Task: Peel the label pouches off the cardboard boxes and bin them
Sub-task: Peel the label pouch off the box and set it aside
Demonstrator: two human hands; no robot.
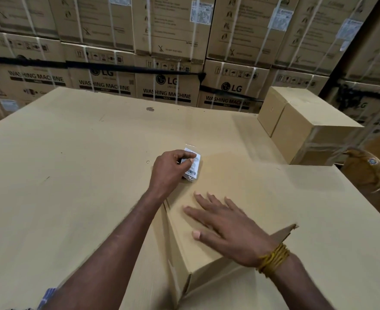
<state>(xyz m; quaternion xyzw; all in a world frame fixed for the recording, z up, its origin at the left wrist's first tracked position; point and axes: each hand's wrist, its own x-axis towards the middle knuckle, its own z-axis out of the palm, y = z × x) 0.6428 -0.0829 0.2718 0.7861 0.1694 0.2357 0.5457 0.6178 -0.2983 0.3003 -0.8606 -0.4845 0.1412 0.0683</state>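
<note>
Clear plastic label pouch (192,163), with a white barcode slip inside, is pinched in the left hand (170,171) grip at the far end of the small cardboard box (218,175). Right hand (227,229) lies flat on the box top, fingers spread, yellow thread wristband (274,258) at the wrist. Box lies on a cardboard-covered counter (72,175). Two plain cartons (301,128) sit at the far right. Behind, strapped stacked cartons (168,86) read "LG WASHING MACHINE".

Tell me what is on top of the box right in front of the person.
On the box, the left hand pinches a clear label pouch at the far end. The right hand lies flat on the lid. The fingers cover part of the pouch.
</note>
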